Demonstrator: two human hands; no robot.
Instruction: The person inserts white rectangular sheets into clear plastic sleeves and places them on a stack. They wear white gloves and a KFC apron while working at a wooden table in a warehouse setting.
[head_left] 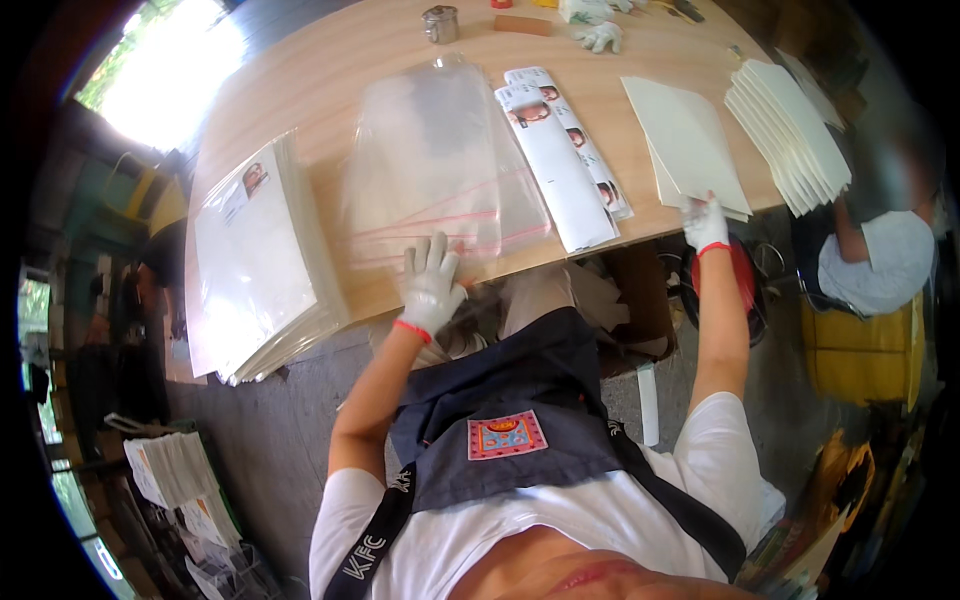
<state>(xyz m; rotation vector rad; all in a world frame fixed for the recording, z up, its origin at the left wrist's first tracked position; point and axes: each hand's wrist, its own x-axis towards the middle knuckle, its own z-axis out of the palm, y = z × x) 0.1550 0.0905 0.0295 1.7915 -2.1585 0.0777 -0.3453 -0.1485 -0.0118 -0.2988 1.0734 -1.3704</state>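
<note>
We see both forearms bare and reaching forward from the lower edge. Our left hand [432,283], in a white glove with a red cuff, lies flat with fingers spread. Our right hand [706,224], gloved alike, extends farther out, arm nearly straight, fingers bent downward.

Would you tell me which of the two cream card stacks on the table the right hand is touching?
The right hand touches the flat cream stack beside the printed strips; the fanned stack at the table's far right lies untouched.

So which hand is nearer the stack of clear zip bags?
Left. The left hand rests on the near edge of the clear zip bags; the right hand is off to the right, on the cream sheets.
</note>
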